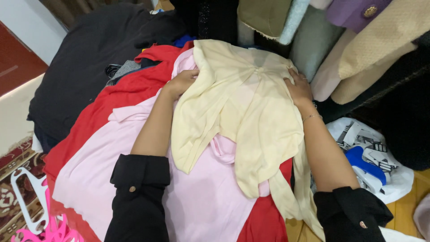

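A: So, counting from the left: how many hangers, garments, hands?

B: Two hangers lie far left of the left hand, one white hanger [27, 197] and one pink hanger [51, 228], the pink one cut off by the frame's lower edge. Then one black garment [85, 67], one red garment [121, 96] and one pink garment [134, 166], stacked under the left forearm. Two hands: the left hand [181, 83] grips the left edge of a single cream blouse [242, 112], fingers curled into the cloth; the right hand [298, 87] lies flat with fingers spread on its right side. The blouse sits between both hands, on top of the pile.

A: What is hard to make out?

B: The surface beneath the pile is wholly covered. A grey patterned cloth [121, 71] only peeks out beyond the left hand. Right of the right hand, hanging coats [376, 45] are cut off at the top.

A: And the room?

B: A patterned rug [13, 157] at far left, a printed plastic bag [371, 157] on wooden floor [405, 208] at right.
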